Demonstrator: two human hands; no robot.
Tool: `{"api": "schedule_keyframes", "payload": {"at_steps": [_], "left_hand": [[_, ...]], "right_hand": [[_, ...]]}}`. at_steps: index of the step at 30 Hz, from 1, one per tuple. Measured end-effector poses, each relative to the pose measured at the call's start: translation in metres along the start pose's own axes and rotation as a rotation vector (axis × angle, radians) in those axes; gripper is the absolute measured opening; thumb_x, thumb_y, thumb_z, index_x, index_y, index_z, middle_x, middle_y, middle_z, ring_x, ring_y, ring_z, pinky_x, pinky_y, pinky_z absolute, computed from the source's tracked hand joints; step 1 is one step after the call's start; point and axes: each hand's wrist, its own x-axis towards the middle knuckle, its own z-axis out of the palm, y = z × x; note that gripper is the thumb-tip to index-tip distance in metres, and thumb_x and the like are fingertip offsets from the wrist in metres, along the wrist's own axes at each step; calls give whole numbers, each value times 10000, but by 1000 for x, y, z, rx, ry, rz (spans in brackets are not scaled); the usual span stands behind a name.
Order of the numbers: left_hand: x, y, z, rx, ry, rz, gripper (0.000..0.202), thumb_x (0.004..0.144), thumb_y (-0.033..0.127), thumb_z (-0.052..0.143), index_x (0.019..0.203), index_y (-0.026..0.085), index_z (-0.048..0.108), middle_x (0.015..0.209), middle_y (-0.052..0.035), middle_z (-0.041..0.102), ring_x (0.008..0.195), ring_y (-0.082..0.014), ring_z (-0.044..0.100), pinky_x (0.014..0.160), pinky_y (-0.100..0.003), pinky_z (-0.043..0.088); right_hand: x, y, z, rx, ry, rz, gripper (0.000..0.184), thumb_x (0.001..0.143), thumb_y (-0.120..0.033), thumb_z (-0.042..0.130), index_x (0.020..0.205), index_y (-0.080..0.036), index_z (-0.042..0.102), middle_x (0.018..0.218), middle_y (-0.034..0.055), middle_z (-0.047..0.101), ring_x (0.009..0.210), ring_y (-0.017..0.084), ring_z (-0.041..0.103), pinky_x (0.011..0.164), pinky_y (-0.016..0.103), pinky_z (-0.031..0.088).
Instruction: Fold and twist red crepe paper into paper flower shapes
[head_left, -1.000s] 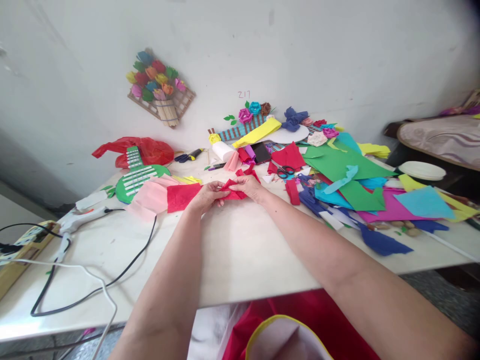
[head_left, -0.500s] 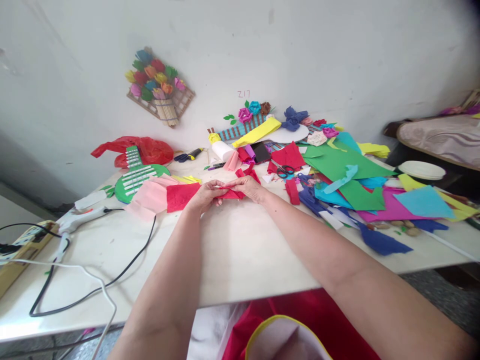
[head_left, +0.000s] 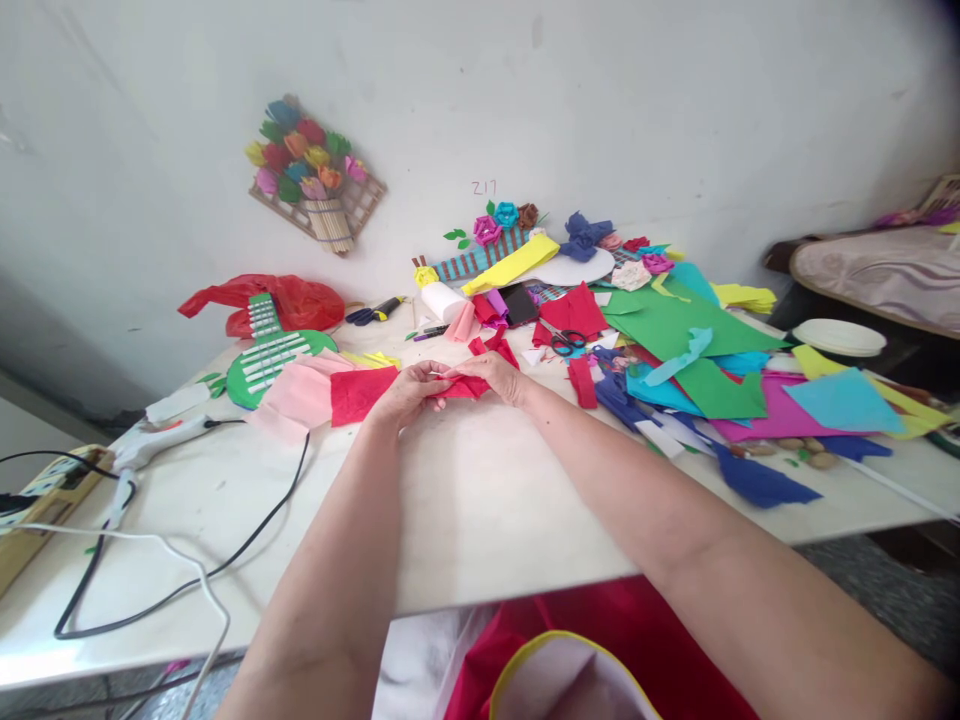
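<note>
Both hands meet over the middle of the table, pinching one piece of red crepe paper (head_left: 466, 387) between them. My left hand (head_left: 411, 393) is closed on its left end, fingers bent around it. From above and the right, my right hand (head_left: 493, 376) presses its fingertips on the same paper, which looks folded or gathered. Part of it is hidden by my fingers. Beside my left hand lies a flat red paper sheet (head_left: 363, 395), with pale pink crepe paper (head_left: 294, 392) to its left. Just behind my right hand are red paper strips (head_left: 504, 345).
Black-handled scissors (head_left: 566, 341) lie on red paper. Coloured sheets, such as a green one (head_left: 690, 320), cover the right side. At left are a white glue gun (head_left: 166, 437), its black cord (head_left: 262, 545) and a green paper guitar shape (head_left: 277, 360). Pliers (head_left: 386, 308) lie near the wall.
The view has shifted very slightly. My hands keep almost the same hold on the red crepe paper, with no other visible change.
</note>
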Motion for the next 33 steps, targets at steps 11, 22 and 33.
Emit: {"api": "schedule_keyframes", "payload": {"at_steps": [11,22,33], "left_hand": [[-1,3,-2,-66,-46,8,381,603,145,722,930,131,525,635,-10,634,466,-111,592,434,-192,473],[-1,3,2,-54,46,7,407,553,92,732,895,127,514,608,17,616,423,-100,573,411,-191,476],[3,-1,-1,-23,74,29,424,559,101,744,915,136,516,567,20,612,413,-109,571,401,-194,470]], "right_hand": [[3,8,4,-65,76,101,257,678,-265,633,879,-128,716,788,57,704,718,139,615,715,263,467],[0,3,7,-161,41,155,322,741,-166,526,1027,-132,671,535,-7,601,401,60,448,447,198,384],[2,11,5,-159,125,123,289,722,-184,544,967,-152,694,600,-2,631,448,58,468,479,190,421]]}}
